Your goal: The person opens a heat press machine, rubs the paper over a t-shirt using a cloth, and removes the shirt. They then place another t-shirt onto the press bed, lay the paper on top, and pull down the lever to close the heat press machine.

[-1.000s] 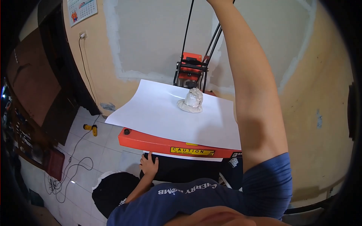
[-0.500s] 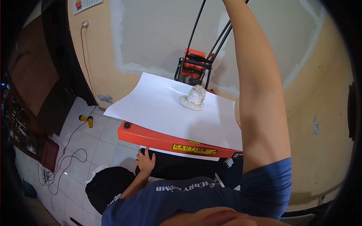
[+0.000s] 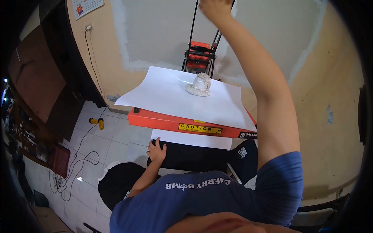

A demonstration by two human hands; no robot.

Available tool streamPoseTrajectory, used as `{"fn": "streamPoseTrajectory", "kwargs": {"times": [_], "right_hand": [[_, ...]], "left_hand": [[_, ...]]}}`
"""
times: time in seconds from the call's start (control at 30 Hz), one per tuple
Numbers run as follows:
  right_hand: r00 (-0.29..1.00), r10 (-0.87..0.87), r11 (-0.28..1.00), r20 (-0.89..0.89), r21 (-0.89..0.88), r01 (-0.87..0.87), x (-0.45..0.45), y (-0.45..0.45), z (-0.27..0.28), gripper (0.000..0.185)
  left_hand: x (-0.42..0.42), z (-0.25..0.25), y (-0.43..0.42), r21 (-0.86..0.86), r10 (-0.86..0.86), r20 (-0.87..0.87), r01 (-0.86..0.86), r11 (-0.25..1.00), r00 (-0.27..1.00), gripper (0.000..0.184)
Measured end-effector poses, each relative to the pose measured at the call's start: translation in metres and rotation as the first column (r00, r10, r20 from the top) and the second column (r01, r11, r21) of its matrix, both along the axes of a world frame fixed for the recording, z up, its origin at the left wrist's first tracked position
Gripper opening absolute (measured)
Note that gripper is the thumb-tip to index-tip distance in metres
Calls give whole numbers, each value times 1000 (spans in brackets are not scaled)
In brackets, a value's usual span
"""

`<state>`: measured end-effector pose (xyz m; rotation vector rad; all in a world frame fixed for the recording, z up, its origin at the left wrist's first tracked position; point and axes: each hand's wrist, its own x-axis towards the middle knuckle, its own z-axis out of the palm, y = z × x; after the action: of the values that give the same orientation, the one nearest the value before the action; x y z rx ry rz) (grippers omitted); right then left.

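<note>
In front of me stands a heat press with an orange upper plate bearing a yellow caution label. Long black lever rods rise at its back. My right hand is raised at the top of these rods, fingers curled, apparently around the lever's handle; the frame edge cuts off part of it. Below the plate lies black fabric with a white sheet along its far side. My left hand rests on the fabric's left end, fingers spread, fingertips near the sheet.
A large white paper covers the plate's top, and a crumpled whitish hat-shaped lump sits on it. At lower left is a black cap-like item. A yellow tool and loose cables lie on the tiled floor.
My right hand has come into view at the top, shifted left with the rods. The orange plate sits higher, and more white sheet shows beneath it. My left hand stays on the fabric.
</note>
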<state>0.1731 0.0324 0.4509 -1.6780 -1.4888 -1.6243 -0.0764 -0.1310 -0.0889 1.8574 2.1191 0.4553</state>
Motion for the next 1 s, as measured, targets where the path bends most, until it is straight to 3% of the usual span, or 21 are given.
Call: {"fn": "streamPoseTrajectory", "kwargs": {"times": [0.07, 0.1, 0.17, 0.2, 0.27, 0.37, 0.43, 0.47, 0.53, 0.6, 0.67, 0.8, 0.87, 0.93, 1.0], "right_hand": [[868, 324, 940, 376, -21, -342, 3, 0, -56, 43], [931, 310, 923, 195, -294, -246, 1, -6, -83, 44], [983, 102, 655, -149, -734, -180, 1, -18, -130, 50], [974, -29, 436, -226, -879, -191, 11, -11, -151, 68], [942, -95, 123, -321, -943, -309, 34, 20, -210, 70], [936, 31, 248, -350, -904, -347, 29, -4, -221, 78], [889, -3, 317, -457, -844, -433, 20, -18, -214, 77], [835, -15, 389, -550, -773, -502, 16, -24, -212, 77], [794, 99, 321, -599, -736, -596, 20, -19, -214, 75], [784, 181, 291, -593, -730, -619, 18, -24, -215, 64], [818, 186, 382, -544, -727, -570, -3, -54, -193, 56], [705, 603, 558, -374, -434, -708, -39, -152, -159, 47], [523, 803, 434, -287, -321, -842, -44, -198, -169, 42], [447, 841, 278, -307, -463, -842, -42, -249, -195, 41], [429, 867, 267, -255, -489, -830, -37, -284, -258, 44]], "left_hand": [[-1, -4, 4, 31, 0, -18, 1, 1000, 1000, 56], [-2, -5, 5, 28, -10, -19, 10, 1000, 1000, 60], [0, 0, 9, 26, 15, 37, -16, 1000, 999, 62], [-1, 2, 9, 14, 32, 93, -33, 999, 995, 65], [-5, -2, 15, 9, 29, 73, -30, 1000, 997, 73], [-9, 8, 19, 14, 73, 65, -74, 997, 995, 89], [-25, 32, 25, -304, 134, 128, -90, 948, 983, 112], [-45, -4, 40, -246, 173, 154, -132, 960, 973, 120], [-65, -12, 53, -378, 128, 370, 24, 925, 920, 110], [-62, -12, 48, -322, 144, 335, -30, 946, 931, 103], [-67, -27, 57, -269, 186, 377, -85, 959, 907, 94], [-69, -23, 60, -289, 164, 391, -49, 956, 906, 104], [-69, -27, 61, -296, 177, 381, -62, 953, 907, 103], [-76, -50, 68, -305, 199, 380, -81, 949, 903, 103], [-91, -86, 73, -278, 51, 404, 69, 958, 913, 102]]}}
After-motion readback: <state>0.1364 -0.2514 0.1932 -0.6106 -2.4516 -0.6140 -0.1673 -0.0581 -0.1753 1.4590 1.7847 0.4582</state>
